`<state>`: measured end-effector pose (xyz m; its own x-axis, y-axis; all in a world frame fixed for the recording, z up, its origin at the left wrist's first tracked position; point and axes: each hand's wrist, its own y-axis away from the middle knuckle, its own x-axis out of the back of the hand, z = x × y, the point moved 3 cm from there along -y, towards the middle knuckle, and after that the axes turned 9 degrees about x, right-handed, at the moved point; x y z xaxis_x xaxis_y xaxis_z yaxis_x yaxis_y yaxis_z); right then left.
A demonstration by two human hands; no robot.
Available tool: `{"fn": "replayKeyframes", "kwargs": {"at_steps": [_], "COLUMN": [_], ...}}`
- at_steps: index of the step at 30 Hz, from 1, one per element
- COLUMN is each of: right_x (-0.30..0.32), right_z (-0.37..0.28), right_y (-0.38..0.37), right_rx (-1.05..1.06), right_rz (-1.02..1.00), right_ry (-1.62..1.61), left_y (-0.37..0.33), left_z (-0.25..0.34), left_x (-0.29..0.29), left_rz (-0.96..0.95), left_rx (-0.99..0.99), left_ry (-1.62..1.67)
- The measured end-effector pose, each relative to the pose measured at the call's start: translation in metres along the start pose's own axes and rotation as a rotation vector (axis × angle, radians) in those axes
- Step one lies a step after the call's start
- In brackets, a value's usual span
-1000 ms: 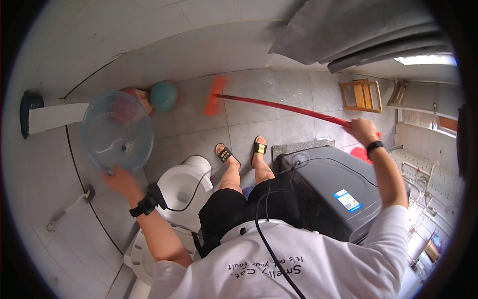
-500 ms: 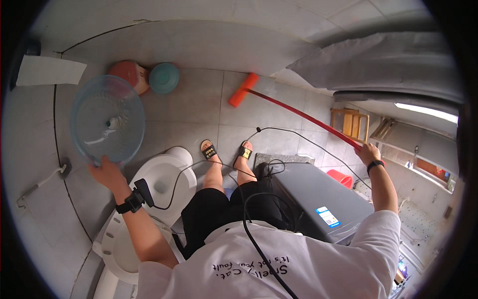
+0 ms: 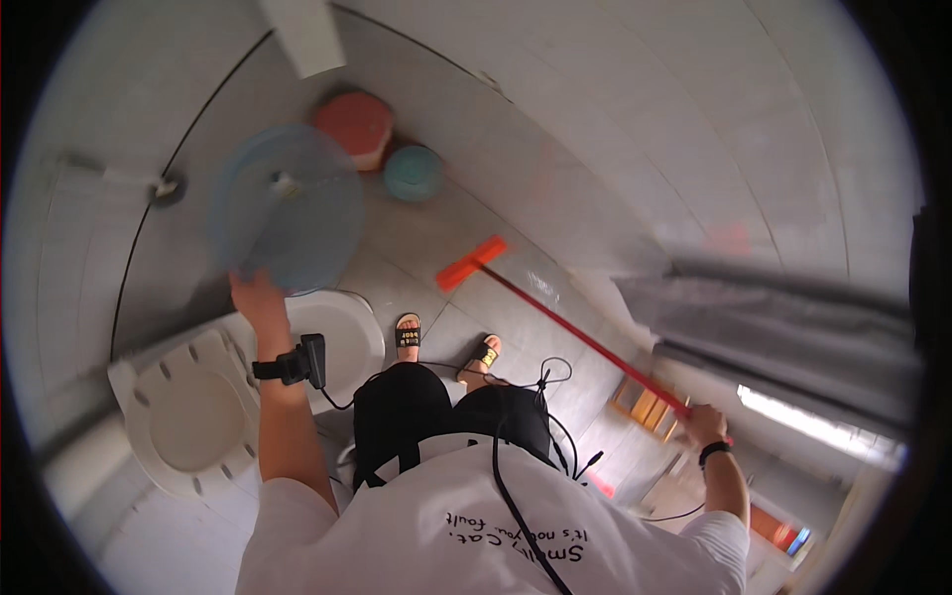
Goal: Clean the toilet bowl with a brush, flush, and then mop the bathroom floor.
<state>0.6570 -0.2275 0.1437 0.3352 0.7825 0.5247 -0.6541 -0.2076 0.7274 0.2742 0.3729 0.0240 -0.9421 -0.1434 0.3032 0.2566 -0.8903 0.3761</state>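
Note:
In the upper left I hold a large translucent blue plastic basin [image 3: 317, 208], blurred and tipped up so its round inside shows. My left hand [image 3: 260, 299] is closed on its lower rim beside the toilet bowl [image 3: 359, 337]. My right hand [image 3: 705, 426], at the right, is wrapped round the end of a red pole [image 3: 585, 340]. That pole slants forward and left to an orange bar-shaped head [image 3: 471, 263], close to the grey tiled floor; the kind of head is not plain. Whether it touches the floor I cannot tell.
A red stool-like thing [image 3: 352, 124] and a teal bucket [image 3: 414, 173] stand by the far wall. The raised toilet seat [image 3: 193, 407] is lower left. A grey curtain [image 3: 783, 327] hangs right, near a wooden rack [image 3: 647, 407]. Black cables [image 3: 506, 446] cross my body.
My view has turned left, so the surroundings swing rightward. The orange head is nearer my feet. The basin has moved right in the picture. The dark grey box is now out of sight.

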Motion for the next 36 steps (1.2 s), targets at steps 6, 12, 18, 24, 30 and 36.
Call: {"fn": "replayKeyframes", "kwargs": {"at_steps": [6,12,18,24,30,36], "right_x": [0.1,0.13,0.161,0.195,0.193,0.194], "right_z": [-0.088,-0.135,-0.138,-0.138,-0.161,-0.137], "right_y": [-0.099,-0.154,-0.189,-0.204,-0.197,-0.222], "right_rx": [0.391,0.56,0.702,0.694,0.682,0.598], "right_rz": [0.325,0.455,0.498,0.472,0.412,0.354], "right_ry": [0.044,0.13,0.297,0.42,0.414,0.376], "left_y": [0.053,0.155,0.267,0.322,0.304,0.266], "left_z": [-0.002,-0.107,-0.212,-0.348,-0.446,-0.507], "left_x": [0.056,0.135,0.192,0.236,0.276,0.282], "left_rz": [0.091,0.403,0.769,1.023,1.137,1.0], "left_rx": [-0.062,0.176,0.576,1.066,1.054,1.015], "left_ry": [-0.001,0.098,0.266,-0.074,-0.527,-0.786]}}
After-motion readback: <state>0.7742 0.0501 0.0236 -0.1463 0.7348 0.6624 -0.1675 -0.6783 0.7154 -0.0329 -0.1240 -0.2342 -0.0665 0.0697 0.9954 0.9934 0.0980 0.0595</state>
